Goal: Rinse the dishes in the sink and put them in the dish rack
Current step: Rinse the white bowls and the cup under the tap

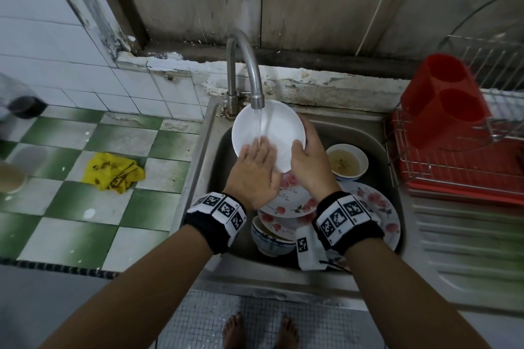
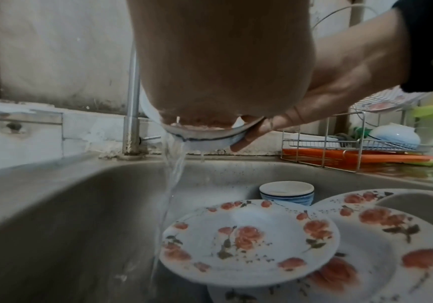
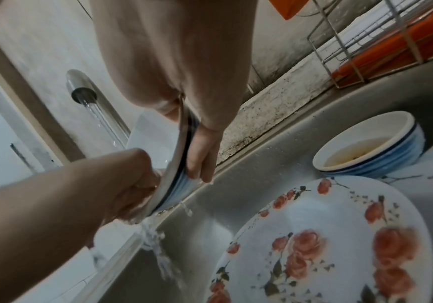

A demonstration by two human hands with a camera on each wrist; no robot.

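Note:
A white bowl (image 1: pixel 279 127) with blue outer stripes is tilted under the running tap (image 1: pixel 256 99) over the sink (image 1: pixel 215 150). My right hand (image 1: pixel 307 161) grips its right rim, thumb inside and fingers (image 3: pixel 202 155) behind. My left hand (image 1: pixel 255 167) lies flat with straight fingers on the bowl's wet inside. Water runs off the bowl's lower edge (image 2: pixel 197 141). Below lie rose-patterned plates (image 1: pixel 292 198) (image 2: pixel 249 242) (image 3: pixel 327 242), a small bowl of brownish liquid (image 1: pixel 347 164) (image 3: pixel 365 147) and a blue-striped bowl (image 1: pixel 269 241). The wire dish rack (image 1: pixel 453 150) stands to the right.
A red two-cup cutlery holder (image 1: pixel 445 99) hangs on the rack above a red drip tray (image 1: pixel 465 193). A yellow rag (image 1: pixel 113 171) lies on the green-and-white tiled counter (image 1: pixel 85 207). The ridged steel drainboard (image 1: pixel 467 249) is at the right front.

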